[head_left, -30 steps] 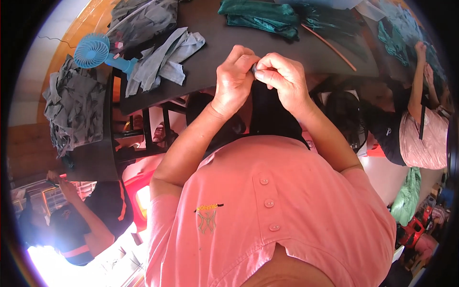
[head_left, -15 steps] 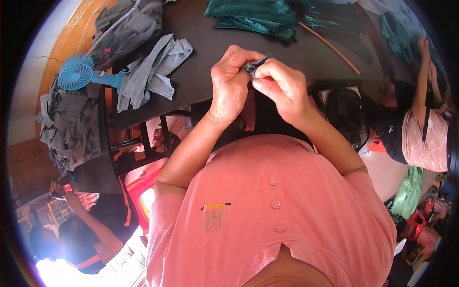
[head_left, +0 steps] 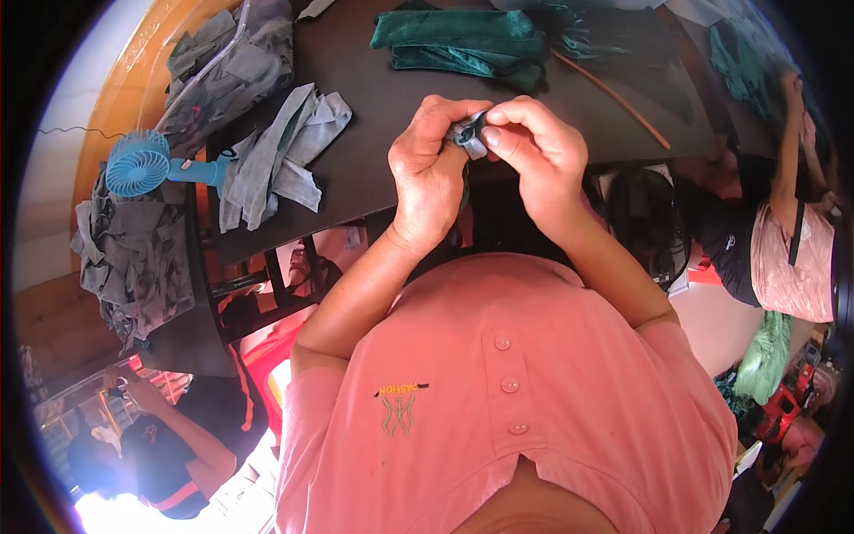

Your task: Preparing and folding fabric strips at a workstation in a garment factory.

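Observation:
Between my two hands, just over the near edge of the dark table, is a small bunched strip of fabric (head_left: 469, 140), grey with a dark green side. My left hand (head_left: 431, 147) is closed round its left part, thumb and forefinger pinching near the top. From the right, my right hand (head_left: 539, 149) pinches the strip's other edge between thumb and fingertips. Most of the strip is hidden by the fingers. To the left on the table lie loose grey fabric strips (head_left: 286, 153). Folded dark green velvet cloth (head_left: 463, 43) lies beyond my hands.
A blue handheld fan (head_left: 140, 164) rests at the table's left, by piles of grey cloth (head_left: 138, 262). A thin wooden stick (head_left: 614, 100) lies on the dark table (head_left: 382, 107) at right. Co-workers (head_left: 169, 445) are at lower left and far right (head_left: 787, 258).
My right hand has shifted slightly right, and more of the fabric strip shows between my hands. The view has tilted a little. Both hands keep their pinch.

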Available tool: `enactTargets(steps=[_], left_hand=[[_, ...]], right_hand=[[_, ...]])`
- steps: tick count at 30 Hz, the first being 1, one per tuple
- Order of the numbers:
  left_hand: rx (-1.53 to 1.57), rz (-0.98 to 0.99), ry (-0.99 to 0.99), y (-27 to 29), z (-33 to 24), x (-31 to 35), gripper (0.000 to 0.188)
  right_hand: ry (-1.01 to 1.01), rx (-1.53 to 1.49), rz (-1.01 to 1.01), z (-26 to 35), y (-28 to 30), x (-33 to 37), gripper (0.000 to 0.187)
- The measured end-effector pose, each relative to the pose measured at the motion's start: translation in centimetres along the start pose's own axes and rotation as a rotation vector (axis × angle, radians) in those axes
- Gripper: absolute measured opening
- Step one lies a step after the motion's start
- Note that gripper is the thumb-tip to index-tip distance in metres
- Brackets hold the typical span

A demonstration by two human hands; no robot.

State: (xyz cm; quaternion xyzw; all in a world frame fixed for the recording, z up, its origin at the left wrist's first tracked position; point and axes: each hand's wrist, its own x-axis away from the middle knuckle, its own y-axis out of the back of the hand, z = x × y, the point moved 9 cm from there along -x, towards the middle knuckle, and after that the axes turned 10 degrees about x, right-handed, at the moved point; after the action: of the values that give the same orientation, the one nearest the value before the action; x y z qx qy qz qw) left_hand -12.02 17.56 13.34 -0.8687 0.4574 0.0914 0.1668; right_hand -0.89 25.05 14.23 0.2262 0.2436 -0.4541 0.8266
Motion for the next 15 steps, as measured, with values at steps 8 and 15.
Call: enactTargets(steps=[8, 15], left_hand=[[0.150, -0.003, 0.168, 0.9, 2.1, 0.3, 0.022], [0.264, -0.048, 0.244, 0.7, 2.0, 0.9, 0.017]], right_hand=[[-0.448, -0.270, 0.051, -3.2, 0.7, 0.2, 0.012], [-0.367, -0.289, 0.170, -2.2, 0.1, 0.4, 0.010]])
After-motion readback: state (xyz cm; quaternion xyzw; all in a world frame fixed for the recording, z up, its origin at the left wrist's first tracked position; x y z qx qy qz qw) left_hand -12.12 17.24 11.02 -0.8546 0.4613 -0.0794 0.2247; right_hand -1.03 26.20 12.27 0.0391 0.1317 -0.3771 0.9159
